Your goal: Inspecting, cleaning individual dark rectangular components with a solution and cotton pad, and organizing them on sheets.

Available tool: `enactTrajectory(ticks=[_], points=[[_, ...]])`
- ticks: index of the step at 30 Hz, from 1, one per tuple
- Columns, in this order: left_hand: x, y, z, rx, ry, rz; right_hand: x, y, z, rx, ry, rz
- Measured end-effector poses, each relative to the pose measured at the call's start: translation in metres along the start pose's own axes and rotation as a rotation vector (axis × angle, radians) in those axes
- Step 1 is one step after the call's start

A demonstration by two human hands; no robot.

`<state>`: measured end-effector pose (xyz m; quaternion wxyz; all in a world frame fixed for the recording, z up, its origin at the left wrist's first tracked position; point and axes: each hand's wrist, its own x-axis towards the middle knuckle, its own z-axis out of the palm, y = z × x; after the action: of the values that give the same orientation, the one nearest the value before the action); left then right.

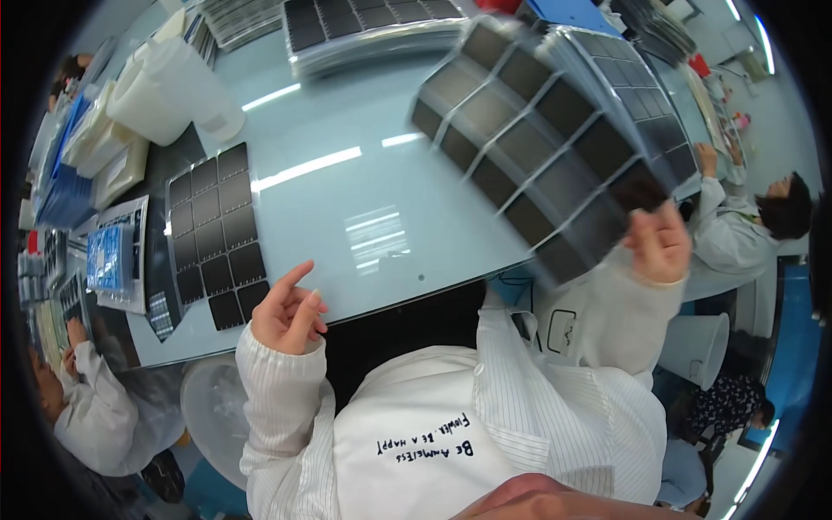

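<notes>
My right hand (660,246) is raised at the right of the table, its fingers closed on the near corner of a sheet of dark squares (520,143) divided by pale lines. The sheet hangs tilted above the glossy table and is slightly smeared by motion. At the table's front edge, my left hand (288,314) holds nothing, with the index finger stretched out and the fingers apart. Just beyond it, a dark panel sheet with rounded squares (213,227) lies flat on the table; its near end is next to my left hand.
Stacks of similar sheets stand at the back (373,52) and at the right (637,95). White plastic containers (165,100) and a blue-printed packet (110,260) are at the left. A clear bin (204,416) and a white bucket (704,351) stand below. Co-workers sit at both sides.
</notes>
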<state>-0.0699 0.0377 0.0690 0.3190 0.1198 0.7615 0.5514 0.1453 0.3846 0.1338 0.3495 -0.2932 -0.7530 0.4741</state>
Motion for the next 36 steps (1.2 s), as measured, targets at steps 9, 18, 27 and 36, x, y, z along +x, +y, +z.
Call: enactTrajectory(ticks=[9,18,27,36], points=[[0.017,-0.011,-0.009,0.254,0.151,0.266,0.108,0.057,-0.168,0.278,0.301,-0.014],[0.045,-0.051,-0.029,1.122,0.453,0.58,0.147,0.12,-0.209,0.116,0.395,0.238],[0.048,-0.059,-0.053,1.206,0.422,0.386,0.162,0.109,-0.191,-0.849,0.606,0.031],[0.055,-0.065,-0.071,1.188,0.464,0.344,0.169,0.138,-0.195,-0.524,0.263,0.158]])
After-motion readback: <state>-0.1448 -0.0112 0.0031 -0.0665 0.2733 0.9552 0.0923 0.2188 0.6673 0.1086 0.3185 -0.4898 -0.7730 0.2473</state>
